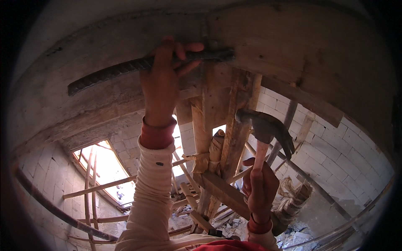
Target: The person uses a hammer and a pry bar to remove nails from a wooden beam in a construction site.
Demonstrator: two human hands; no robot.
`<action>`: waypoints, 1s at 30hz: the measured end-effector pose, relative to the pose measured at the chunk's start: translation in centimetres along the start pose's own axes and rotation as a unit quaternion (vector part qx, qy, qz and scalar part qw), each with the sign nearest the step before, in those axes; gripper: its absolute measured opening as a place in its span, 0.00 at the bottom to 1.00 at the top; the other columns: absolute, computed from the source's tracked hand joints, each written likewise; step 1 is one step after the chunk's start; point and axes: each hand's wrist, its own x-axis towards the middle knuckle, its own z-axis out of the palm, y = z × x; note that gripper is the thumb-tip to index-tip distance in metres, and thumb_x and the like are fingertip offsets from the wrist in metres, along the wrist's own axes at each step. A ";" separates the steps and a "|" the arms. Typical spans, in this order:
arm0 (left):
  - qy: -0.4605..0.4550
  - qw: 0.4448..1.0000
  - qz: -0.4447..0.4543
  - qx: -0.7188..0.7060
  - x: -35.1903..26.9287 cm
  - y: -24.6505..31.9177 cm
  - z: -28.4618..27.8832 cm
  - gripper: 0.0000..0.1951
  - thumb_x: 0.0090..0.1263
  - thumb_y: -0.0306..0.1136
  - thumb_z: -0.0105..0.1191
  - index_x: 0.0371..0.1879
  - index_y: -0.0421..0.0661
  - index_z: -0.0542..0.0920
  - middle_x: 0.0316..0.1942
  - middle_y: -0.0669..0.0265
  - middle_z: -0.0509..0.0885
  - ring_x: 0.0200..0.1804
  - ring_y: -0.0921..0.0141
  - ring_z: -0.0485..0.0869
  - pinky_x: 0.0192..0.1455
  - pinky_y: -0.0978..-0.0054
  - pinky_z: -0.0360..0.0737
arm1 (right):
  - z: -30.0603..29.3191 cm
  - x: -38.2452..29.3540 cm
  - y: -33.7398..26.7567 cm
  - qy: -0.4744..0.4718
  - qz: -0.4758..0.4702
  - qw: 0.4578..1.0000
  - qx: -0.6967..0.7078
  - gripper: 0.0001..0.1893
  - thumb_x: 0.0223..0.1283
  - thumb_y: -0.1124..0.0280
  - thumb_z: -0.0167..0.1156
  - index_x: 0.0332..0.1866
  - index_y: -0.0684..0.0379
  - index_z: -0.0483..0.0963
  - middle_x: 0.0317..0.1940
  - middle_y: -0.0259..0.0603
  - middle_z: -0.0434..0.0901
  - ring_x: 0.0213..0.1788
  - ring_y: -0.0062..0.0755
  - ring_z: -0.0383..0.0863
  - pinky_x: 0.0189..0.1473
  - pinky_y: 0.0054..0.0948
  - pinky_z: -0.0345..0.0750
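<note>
My left hand is raised and grips a length of ribbed steel rebar around its middle. The bar's right end lies close to a vertical seam where a concrete surface meets a wooden formwork panel; whether it touches is not clear. Lower right, my right hand is closed around the pale handle of a claw hammer. The hammer stands head up, its round face towards the left and its claw towards the right, before upright timber posts.
A wooden crosspiece joins the posts below. Rope or cloth wrapping binds a pole at the right. Bamboo poles cross at the left near a bright opening. A block wall stands right; rubble covers the floor below.
</note>
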 end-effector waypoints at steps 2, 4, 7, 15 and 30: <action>-0.005 1.000 -0.006 -0.010 0.3 -0.2 -0.3 0.15 0.80 0.37 0.39 0.29 0.44 0.71 0.35 0.64 0.81 0.49 0.66 0.87 0.46 0.69 0.86 | -0.1 -0.3 0.0 0.000 0.011 1.000 0.026 0.20 0.77 0.57 0.48 0.49 0.67 0.75 0.15 0.24 0.64 0.15 0.08 0.56 0.16 0.17 0.53; -0.008 1.000 -0.003 -0.014 0.3 -0.4 -0.5 0.16 0.80 0.37 0.40 0.28 0.44 0.71 0.34 0.64 0.81 0.49 0.66 0.87 0.46 0.69 0.86 | 0.1 -0.3 0.1 -0.001 0.019 0.998 0.052 0.20 0.77 0.57 0.48 0.49 0.66 0.75 0.15 0.23 0.63 0.15 0.08 0.56 0.16 0.17 0.53; -0.012 1.000 0.002 -0.018 0.5 -0.9 -0.5 0.16 0.80 0.37 0.39 0.28 0.44 0.71 0.35 0.64 0.80 0.49 0.66 0.87 0.46 0.69 0.86 | 0.4 -0.4 0.2 0.018 0.013 0.999 0.046 0.19 0.77 0.57 0.48 0.49 0.65 0.74 0.16 0.23 0.63 0.15 0.08 0.56 0.17 0.17 0.53; -0.129 0.964 0.120 0.199 1.1 -2.2 -3.4 0.07 0.77 0.34 0.44 0.41 0.45 0.72 0.42 0.65 0.77 0.57 0.67 0.79 0.55 0.68 0.81 | 4.8 2.8 0.5 0.010 -0.060 0.998 -0.033 0.16 0.77 0.60 0.47 0.47 0.63 0.74 0.15 0.23 0.62 0.15 0.08 0.56 0.18 0.17 0.53; -0.031 0.999 -0.021 -0.026 -0.4 -1.2 -0.8 0.16 0.81 0.43 0.40 0.34 0.44 0.70 0.46 0.52 0.84 0.55 0.56 0.84 0.60 0.56 0.82 | 14.2 4.5 -5.3 -0.181 -0.246 0.947 -0.099 0.16 0.72 0.66 0.54 0.58 0.63 0.72 0.30 0.51 0.83 0.29 0.52 0.86 0.29 0.36 0.79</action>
